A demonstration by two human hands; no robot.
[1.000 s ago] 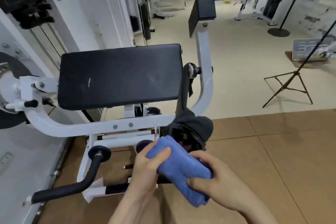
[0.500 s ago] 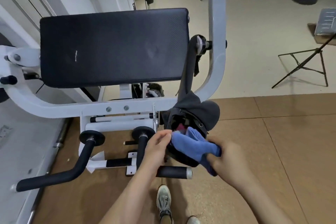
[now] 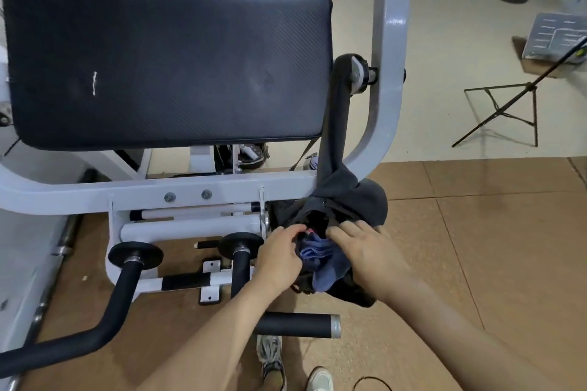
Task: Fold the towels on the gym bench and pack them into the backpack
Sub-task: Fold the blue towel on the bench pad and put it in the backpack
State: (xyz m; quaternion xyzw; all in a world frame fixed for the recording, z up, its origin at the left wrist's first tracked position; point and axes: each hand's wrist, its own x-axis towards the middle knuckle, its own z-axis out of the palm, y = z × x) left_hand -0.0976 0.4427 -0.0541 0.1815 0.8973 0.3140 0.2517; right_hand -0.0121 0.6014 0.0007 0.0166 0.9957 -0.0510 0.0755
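A dark grey backpack hangs by its strap from the bench's side handle, its mouth facing up. A folded blue towel sits partly inside the mouth, with something pink showing just behind it. My left hand grips the left rim of the opening with curled fingers. My right hand lies over the right rim with fairly straight fingers, pressing down beside the towel. The black bench pad holds no towel.
White bench frame and black padded handles crowd the space left of and below the backpack. My shoes stand on the brown mat. A black tripod and a weight base stand on the beige floor to the right.
The blue towel went from held between both hands in front of the backpack to lying in its mouth. My right hand let go of it and flattened; my left took the rim.
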